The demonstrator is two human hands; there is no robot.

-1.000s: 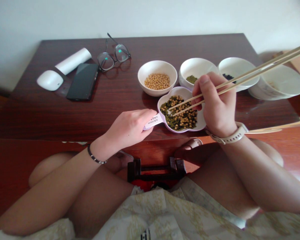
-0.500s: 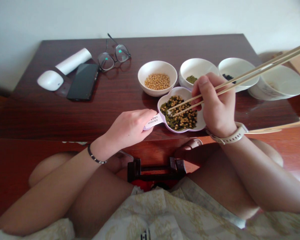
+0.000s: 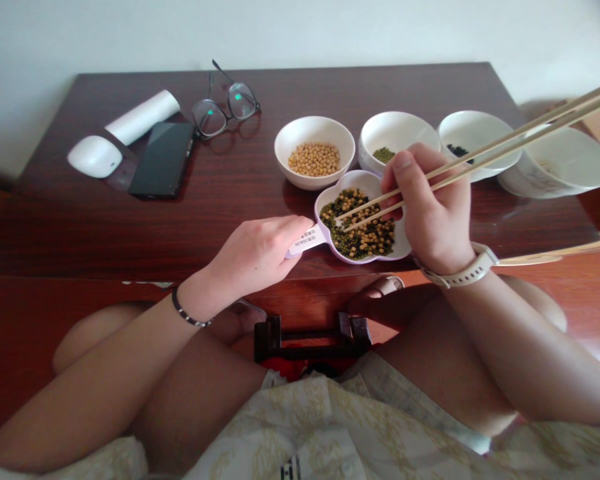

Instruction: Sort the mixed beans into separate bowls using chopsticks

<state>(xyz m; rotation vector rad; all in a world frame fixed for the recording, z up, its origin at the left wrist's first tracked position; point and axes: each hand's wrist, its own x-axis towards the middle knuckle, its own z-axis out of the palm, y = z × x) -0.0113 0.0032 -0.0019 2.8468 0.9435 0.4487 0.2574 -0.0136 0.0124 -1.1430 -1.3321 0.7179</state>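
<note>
My left hand (image 3: 263, 253) is closed around the labelled handle of a pale purple, lobed dish (image 3: 403, 243) at the table's front edge. Mixed beans (image 3: 363, 230) lie in it: yellow, green and black ones. In my right hand (image 3: 433, 207) is a pair of chopsticks (image 3: 500, 147), slightly apart, their tips down among the beans at the dish's left side. Whether the tips pinch a bean is too small to tell. Behind the dish stand a white bowl (image 3: 290, 170) of yellow soybeans, a bowl (image 3: 367, 143) with green beans and a bowl (image 3: 485, 130) with black beans.
Farthest right, another white bowl (image 3: 575, 160) holds a few pale bits near the table edge. On the left of the dark wooden table (image 3: 220, 200) are glasses (image 3: 227, 113), a black phone (image 3: 161, 160) and a white device (image 3: 97, 157) with a cylindrical part. A wall rises behind.
The view has shifted very slightly, so the table items sit a little higher in the picture. Both hands keep their grips, and the chopstick tips stay in nearly the same spot.
</note>
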